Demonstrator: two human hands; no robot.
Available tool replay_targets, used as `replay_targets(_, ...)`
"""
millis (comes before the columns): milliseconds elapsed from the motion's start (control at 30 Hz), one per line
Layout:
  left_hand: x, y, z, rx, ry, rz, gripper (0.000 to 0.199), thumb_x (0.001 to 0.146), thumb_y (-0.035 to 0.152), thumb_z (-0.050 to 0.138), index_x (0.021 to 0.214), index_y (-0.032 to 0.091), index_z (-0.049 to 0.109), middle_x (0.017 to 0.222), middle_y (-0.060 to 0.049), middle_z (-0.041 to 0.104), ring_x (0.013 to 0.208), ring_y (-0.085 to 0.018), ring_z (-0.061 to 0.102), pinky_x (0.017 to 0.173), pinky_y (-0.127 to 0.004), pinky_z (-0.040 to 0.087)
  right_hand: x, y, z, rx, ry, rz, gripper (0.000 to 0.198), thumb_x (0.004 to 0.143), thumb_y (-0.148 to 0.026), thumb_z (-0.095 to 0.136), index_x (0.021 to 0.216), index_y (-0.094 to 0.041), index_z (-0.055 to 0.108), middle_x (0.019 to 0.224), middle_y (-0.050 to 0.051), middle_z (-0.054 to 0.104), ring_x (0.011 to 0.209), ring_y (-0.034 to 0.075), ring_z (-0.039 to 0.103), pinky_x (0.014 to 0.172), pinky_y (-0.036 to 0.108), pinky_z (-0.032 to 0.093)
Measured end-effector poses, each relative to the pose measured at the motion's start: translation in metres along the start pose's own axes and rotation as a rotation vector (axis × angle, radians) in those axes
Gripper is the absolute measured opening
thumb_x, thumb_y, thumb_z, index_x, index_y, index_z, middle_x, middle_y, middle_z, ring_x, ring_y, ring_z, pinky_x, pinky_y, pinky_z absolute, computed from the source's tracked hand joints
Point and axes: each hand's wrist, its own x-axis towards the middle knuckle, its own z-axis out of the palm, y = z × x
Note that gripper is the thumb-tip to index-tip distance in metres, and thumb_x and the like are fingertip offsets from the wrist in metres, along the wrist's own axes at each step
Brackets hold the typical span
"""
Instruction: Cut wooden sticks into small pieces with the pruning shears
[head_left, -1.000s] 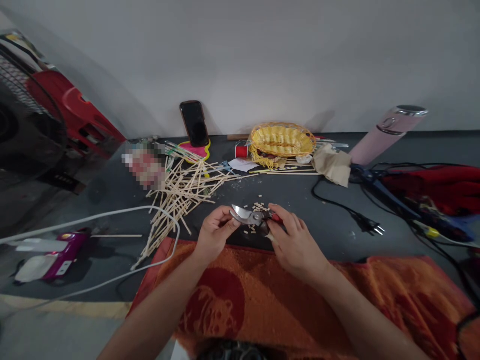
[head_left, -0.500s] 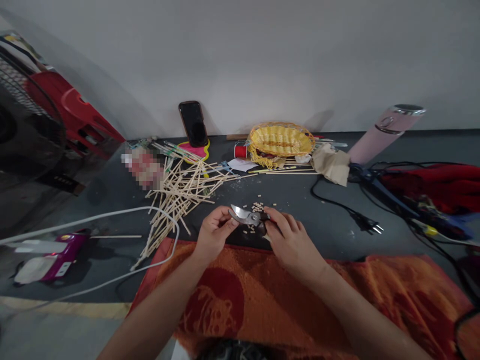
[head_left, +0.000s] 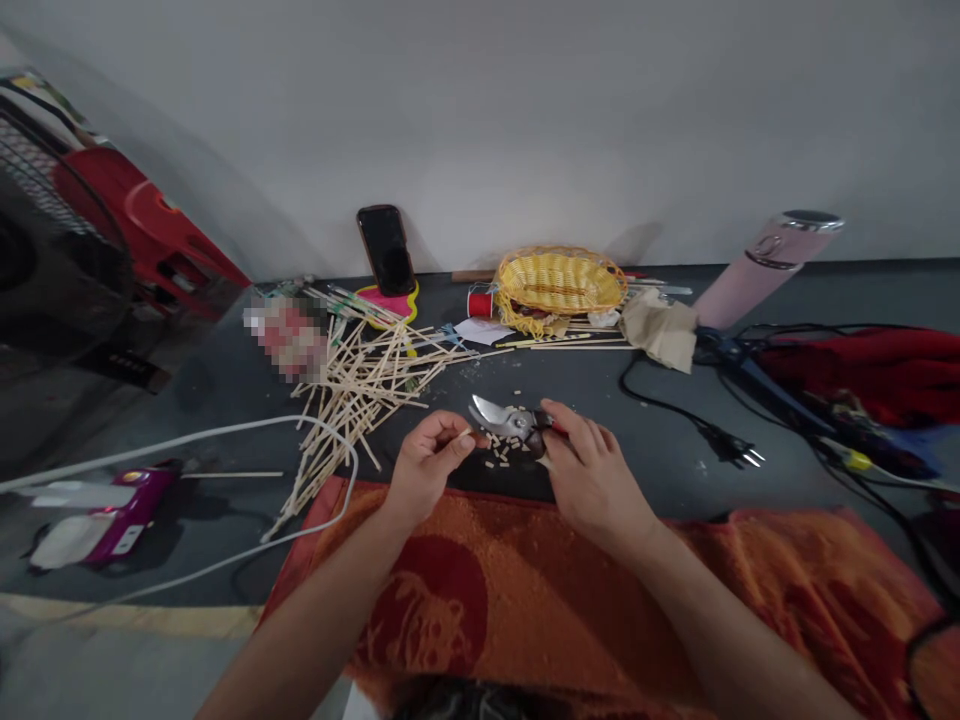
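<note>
My right hand (head_left: 600, 475) is wrapped round the handles of a pair of pruning shears (head_left: 501, 417), whose blades point left and stand slightly apart. My left hand (head_left: 429, 462) is closed in a pinch, with the pale end of a wooden stick (head_left: 466, 433) showing at the fingertips; the rest of it is hidden by the fingers. The blade tips are just right of that pinch, apart from the stick. Beneath the shears lie several short cut stick pieces (head_left: 504, 462) on the dark tabletop (head_left: 592, 385).
A heap of long wooden sticks (head_left: 367, 385) lies to the left. Behind are a phone (head_left: 387, 250), red thread spool (head_left: 480, 303), and yellow basket (head_left: 559, 283). A pink bottle (head_left: 769, 270) and black plug cord (head_left: 679, 415) are right; an orange towel (head_left: 555, 590) covers the front.
The shears have moved right, away from my left fingers, and their blades now stand apart from the pinch. My right hand has shifted slightly right; my left hand has barely moved.
</note>
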Motion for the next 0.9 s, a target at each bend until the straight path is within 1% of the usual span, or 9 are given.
replay_targets(100,0.0,-0.001,0.0,0.002,0.005,0.018,0.02,0.076,0.033,0.072,0.08,0.018,0.06,0.077,-0.002,0.069,0.063,-0.011,0.056,0.056,-0.02,0.038,-0.001,-0.003,-0.003,-0.008,0.011,-0.038,0.032,0.088,-0.011,0.042,0.117,-0.017,0.056,0.142,0.013,0.041,0.117,0.028,0.044,0.096,0.047,0.038)
replay_targets(233,0.0,-0.002,0.0,-0.013,0.013,0.013,0.02,0.075,0.032,0.073,0.082,0.018,0.061,0.076,0.0,0.066,0.062,-0.01,0.054,0.056,-0.02,0.038,-0.002,-0.007,-0.003,-0.019,0.005,-0.049,0.031,0.089,-0.012,0.042,0.116,-0.017,0.057,0.143,0.013,0.04,0.118,0.029,0.043,0.096,0.048,0.038)
replay_targets(400,0.001,-0.002,-0.001,-0.043,0.005,0.047,0.015,0.076,0.026,0.073,0.081,0.017,0.061,0.076,0.002,0.064,0.066,-0.009,0.055,0.063,-0.019,0.041,-0.002,-0.01,0.0,-0.017,-0.016,-0.037,0.032,0.09,-0.012,0.041,0.119,-0.018,0.056,0.144,0.012,0.039,0.119,0.029,0.043,0.095,0.047,0.038)
replay_targets(500,0.001,-0.005,-0.002,-0.071,0.003,0.066,0.016,0.075,0.023,0.074,0.081,0.017,0.061,0.076,0.003,0.065,0.07,-0.009,0.057,0.069,-0.019,0.043,-0.003,-0.011,0.002,-0.002,-0.039,-0.023,0.032,0.091,-0.013,0.041,0.119,-0.018,0.055,0.144,0.011,0.039,0.119,0.028,0.043,0.094,0.045,0.039)
replay_targets(633,0.002,-0.006,-0.003,-0.09,-0.004,0.07,0.019,0.074,0.024,0.075,0.086,0.016,0.063,0.079,0.001,0.068,0.072,-0.01,0.06,0.071,-0.021,0.045,-0.003,-0.011,0.003,0.031,-0.097,-0.028,0.033,0.09,-0.013,0.043,0.12,-0.019,0.055,0.146,0.011,0.037,0.118,0.027,0.044,0.093,0.043,0.041)
replay_targets(800,0.001,-0.006,-0.003,-0.062,-0.014,0.077,0.014,0.076,0.022,0.074,0.085,0.016,0.064,0.079,0.0,0.069,0.073,-0.011,0.061,0.073,-0.021,0.046,-0.003,-0.011,0.004,0.005,-0.059,-0.019,0.031,0.092,-0.015,0.041,0.119,-0.017,0.055,0.144,0.011,0.039,0.118,0.027,0.044,0.093,0.044,0.04)
replay_targets(900,0.001,-0.006,-0.002,-0.061,-0.015,0.076,0.014,0.077,0.021,0.073,0.086,0.016,0.064,0.081,0.0,0.069,0.075,-0.011,0.061,0.074,-0.021,0.045,-0.004,-0.011,0.004,-0.014,-0.065,-0.031,0.031,0.091,-0.015,0.042,0.119,-0.017,0.056,0.144,0.011,0.039,0.117,0.028,0.044,0.091,0.044,0.041)
